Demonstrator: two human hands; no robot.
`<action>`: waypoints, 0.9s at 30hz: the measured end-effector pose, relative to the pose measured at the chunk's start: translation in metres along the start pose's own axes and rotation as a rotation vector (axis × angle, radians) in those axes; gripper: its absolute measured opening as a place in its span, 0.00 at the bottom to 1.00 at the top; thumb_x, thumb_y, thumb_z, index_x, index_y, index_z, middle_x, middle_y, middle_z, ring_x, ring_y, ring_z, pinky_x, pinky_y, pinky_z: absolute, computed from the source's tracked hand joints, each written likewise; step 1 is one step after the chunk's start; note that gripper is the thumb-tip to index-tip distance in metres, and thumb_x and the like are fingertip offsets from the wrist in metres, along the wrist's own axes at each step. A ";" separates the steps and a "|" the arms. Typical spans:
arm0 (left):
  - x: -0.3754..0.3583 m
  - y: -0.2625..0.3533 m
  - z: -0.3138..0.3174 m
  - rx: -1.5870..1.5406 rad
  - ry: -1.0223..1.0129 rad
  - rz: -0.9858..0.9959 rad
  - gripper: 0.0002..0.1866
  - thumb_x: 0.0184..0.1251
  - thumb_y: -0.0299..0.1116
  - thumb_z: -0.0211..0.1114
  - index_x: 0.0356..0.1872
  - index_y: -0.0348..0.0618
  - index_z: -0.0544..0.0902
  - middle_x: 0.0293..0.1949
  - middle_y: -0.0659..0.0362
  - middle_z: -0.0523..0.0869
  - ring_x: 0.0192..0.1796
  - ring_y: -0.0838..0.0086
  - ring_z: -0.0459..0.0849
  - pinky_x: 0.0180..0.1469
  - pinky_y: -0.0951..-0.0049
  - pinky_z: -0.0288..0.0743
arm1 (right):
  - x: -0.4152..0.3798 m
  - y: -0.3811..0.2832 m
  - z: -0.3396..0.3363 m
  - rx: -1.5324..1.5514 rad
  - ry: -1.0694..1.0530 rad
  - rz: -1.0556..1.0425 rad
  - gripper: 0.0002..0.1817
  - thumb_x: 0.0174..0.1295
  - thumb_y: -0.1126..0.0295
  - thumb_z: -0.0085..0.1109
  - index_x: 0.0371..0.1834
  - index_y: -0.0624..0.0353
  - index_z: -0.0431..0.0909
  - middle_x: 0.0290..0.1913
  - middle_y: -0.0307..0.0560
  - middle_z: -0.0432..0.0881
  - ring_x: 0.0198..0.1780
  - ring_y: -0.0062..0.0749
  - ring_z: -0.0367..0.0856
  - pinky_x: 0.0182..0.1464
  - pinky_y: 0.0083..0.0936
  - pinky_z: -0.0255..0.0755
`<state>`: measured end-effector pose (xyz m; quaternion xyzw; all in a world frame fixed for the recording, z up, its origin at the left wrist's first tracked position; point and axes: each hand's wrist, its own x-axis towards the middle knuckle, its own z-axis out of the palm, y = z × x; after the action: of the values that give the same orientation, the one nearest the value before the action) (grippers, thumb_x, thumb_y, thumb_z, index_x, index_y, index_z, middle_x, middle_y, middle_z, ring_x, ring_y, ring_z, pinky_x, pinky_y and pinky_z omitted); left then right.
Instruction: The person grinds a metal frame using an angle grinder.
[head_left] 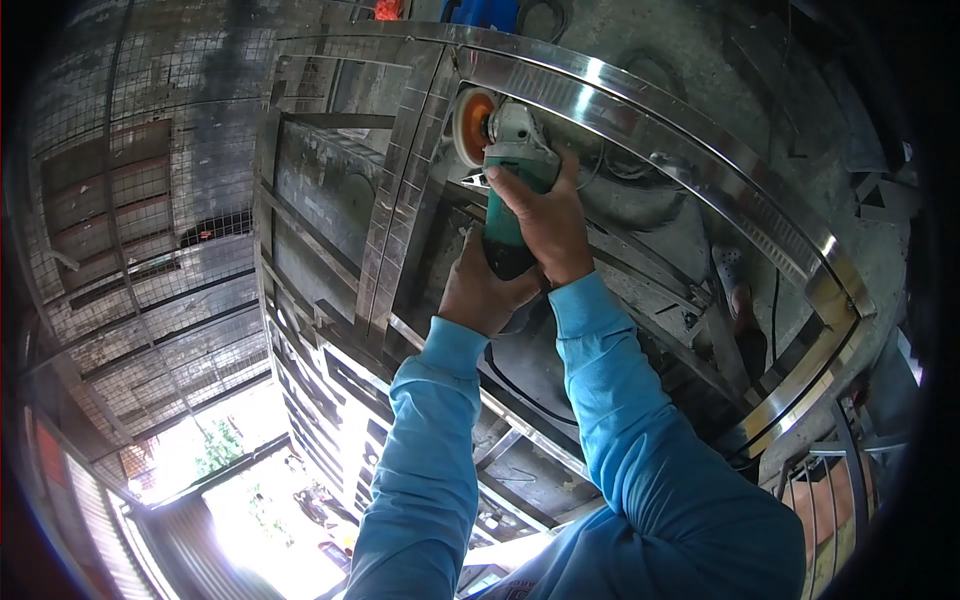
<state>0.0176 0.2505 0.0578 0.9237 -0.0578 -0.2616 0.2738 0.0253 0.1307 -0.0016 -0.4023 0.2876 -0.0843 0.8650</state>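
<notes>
Up high, both hands hold a green angle grinder (510, 160). The right hand (545, 215) wraps tight around its body, and the left hand (485, 290) grips the back end. Its orange disc (473, 125) sits against the shiny steel frame (700, 160). A firm, steady grip with light pushing seems best. No writing can be read.

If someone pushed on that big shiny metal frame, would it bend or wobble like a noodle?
Probably not. The shiny metal frame is built from flat steel bars joined at the corners, so it likely stays stiff. It looks large, so it is probably heavy to lift. Its polished faces might feel slippery. Both hands, left hand and right hand, grip the green grinder against it.
</notes>
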 end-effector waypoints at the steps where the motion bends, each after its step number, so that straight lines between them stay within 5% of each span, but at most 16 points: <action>1: 0.001 0.001 -0.001 -0.004 -0.016 0.000 0.51 0.45 0.51 0.80 0.64 0.23 0.67 0.49 0.39 0.86 0.52 0.53 0.88 0.54 0.61 0.81 | 0.000 -0.002 0.000 0.007 0.012 0.028 0.50 0.53 0.53 0.78 0.70 0.66 0.55 0.58 0.58 0.77 0.57 0.40 0.81 0.58 0.31 0.77; 16: -0.025 0.012 0.010 -0.021 0.045 -0.083 0.46 0.47 0.50 0.80 0.59 0.24 0.70 0.47 0.41 0.87 0.51 0.56 0.89 0.53 0.61 0.81 | -0.010 0.005 -0.008 -0.121 -0.088 -0.080 0.51 0.53 0.51 0.77 0.71 0.62 0.54 0.57 0.62 0.79 0.56 0.45 0.83 0.58 0.35 0.77; 27: -0.009 0.009 -0.002 0.059 0.053 -0.002 0.53 0.44 0.55 0.81 0.63 0.23 0.67 0.48 0.39 0.86 0.52 0.54 0.88 0.54 0.61 0.81 | -0.002 0.004 0.001 -0.030 -0.034 -0.102 0.51 0.54 0.52 0.78 0.71 0.64 0.53 0.57 0.61 0.78 0.56 0.42 0.82 0.58 0.33 0.77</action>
<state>0.0114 0.2458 0.0679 0.9380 -0.0574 -0.2357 0.2476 0.0245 0.1350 -0.0034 -0.4309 0.2534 -0.1172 0.8581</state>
